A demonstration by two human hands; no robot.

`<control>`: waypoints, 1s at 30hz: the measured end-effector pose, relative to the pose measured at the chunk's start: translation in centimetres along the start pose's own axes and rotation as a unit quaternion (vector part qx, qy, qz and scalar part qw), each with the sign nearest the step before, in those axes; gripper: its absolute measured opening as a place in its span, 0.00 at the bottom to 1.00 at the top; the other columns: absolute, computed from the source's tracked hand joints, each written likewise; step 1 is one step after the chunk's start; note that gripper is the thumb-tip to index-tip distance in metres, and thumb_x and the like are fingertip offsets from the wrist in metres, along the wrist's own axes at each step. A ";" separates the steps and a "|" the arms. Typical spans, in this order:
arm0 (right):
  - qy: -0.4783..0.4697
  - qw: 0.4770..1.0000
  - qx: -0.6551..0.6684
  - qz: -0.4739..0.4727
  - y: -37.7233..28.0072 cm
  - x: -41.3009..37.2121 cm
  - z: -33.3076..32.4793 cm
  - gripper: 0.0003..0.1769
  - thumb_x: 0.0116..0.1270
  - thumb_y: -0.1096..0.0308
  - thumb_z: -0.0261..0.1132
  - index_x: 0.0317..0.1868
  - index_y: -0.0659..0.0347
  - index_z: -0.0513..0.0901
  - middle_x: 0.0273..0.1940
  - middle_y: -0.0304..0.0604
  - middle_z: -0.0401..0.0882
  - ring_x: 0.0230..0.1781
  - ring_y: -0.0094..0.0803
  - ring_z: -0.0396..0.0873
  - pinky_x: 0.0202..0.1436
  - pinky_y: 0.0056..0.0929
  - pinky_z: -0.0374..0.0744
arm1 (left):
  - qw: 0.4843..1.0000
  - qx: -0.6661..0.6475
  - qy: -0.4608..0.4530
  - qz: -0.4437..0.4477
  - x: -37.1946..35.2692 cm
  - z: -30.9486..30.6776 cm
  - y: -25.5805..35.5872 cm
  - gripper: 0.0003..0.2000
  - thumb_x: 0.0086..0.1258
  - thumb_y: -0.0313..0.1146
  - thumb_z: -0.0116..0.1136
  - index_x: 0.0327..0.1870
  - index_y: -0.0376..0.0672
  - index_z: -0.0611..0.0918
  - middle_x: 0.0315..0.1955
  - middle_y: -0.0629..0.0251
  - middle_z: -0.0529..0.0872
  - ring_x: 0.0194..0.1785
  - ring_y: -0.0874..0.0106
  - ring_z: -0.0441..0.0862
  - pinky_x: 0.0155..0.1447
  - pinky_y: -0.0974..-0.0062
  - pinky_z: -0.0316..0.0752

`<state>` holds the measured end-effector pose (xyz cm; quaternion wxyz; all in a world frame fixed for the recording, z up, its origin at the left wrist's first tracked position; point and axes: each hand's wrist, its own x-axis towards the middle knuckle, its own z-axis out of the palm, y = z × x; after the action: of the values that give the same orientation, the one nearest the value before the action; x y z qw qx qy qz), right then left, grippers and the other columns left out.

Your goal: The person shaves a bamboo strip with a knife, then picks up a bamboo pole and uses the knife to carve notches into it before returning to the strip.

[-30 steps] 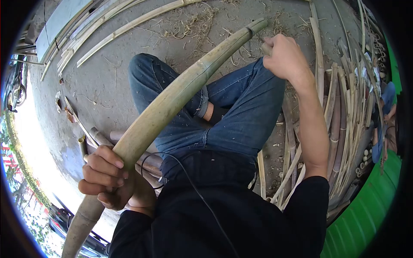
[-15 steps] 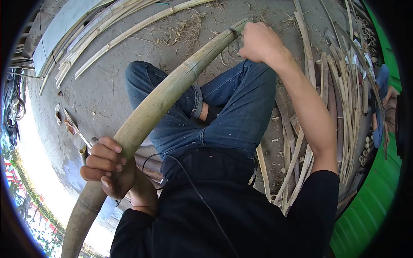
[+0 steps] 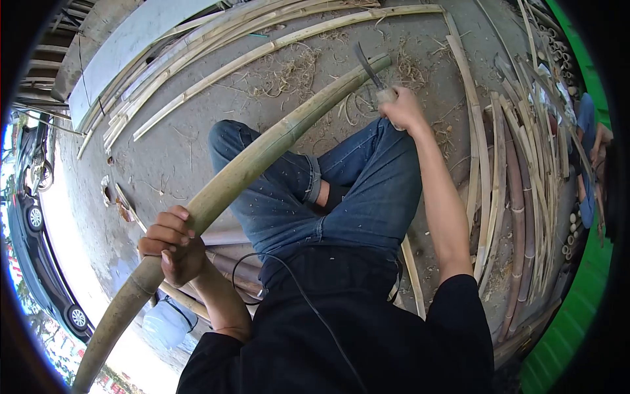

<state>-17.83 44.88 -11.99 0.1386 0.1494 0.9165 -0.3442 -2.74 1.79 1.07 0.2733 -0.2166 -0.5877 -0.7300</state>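
A thick green-tan bamboo pole runs diagonally from the lower left to the upper middle, above my crossed legs. The fingers of my left hand are wrapped round its lower part. At the far end, my right hand is closed round the pale handle of a knife with a dark, curved blade. This blade lies across the pole near its tip. A thin dark line runs lengthwise along the pole's upper part.
Long split bamboo strips lie across the ground ahead, with curled shavings beside them. More strips and poles lie to the right. A person in blue is at the far right. A parked car shows at the left.
My right hand has moved down and toward me, and the curved blade now shows clearly. The view has shifted, while my left hand keeps its hold on the pole.
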 end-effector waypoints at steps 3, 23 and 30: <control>0.038 0.998 -0.052 -0.019 0.7 -1.4 3.4 0.41 0.48 0.63 0.68 0.66 0.69 0.74 0.59 0.66 0.79 0.61 0.57 0.79 0.65 0.42 0.76 | 0.999 -0.012 0.051 0.015 1.8 -3.8 1.5 0.12 0.73 0.39 0.51 0.29 0.49 0.65 0.22 0.68 0.68 0.28 0.71 0.67 0.47 0.64 0.65; -0.123 0.986 -0.087 -0.075 -4.9 -1.3 6.6 0.23 0.52 0.64 0.70 0.47 0.69 0.84 0.43 0.64 0.85 0.48 0.58 0.84 0.54 0.47 0.81 | 0.997 -0.048 0.052 0.008 5.8 -6.6 8.3 0.16 0.70 0.38 0.59 0.25 0.53 0.65 0.17 0.77 0.64 0.22 0.80 0.62 0.39 0.74 0.63; -0.132 0.973 -0.153 -0.110 -6.2 -1.5 5.7 0.23 0.52 0.64 0.71 0.47 0.67 0.84 0.46 0.63 0.85 0.51 0.58 0.83 0.57 0.48 0.81 | 0.997 -0.038 0.063 0.024 5.9 -6.5 7.9 0.17 0.67 0.36 0.62 0.23 0.54 0.65 0.16 0.78 0.63 0.20 0.81 0.62 0.39 0.75 0.65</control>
<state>-17.89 36.36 -11.96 0.2413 -0.0221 0.9427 -0.2294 -2.00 -6.69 9.24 0.3185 -0.1950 -0.5356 -0.7574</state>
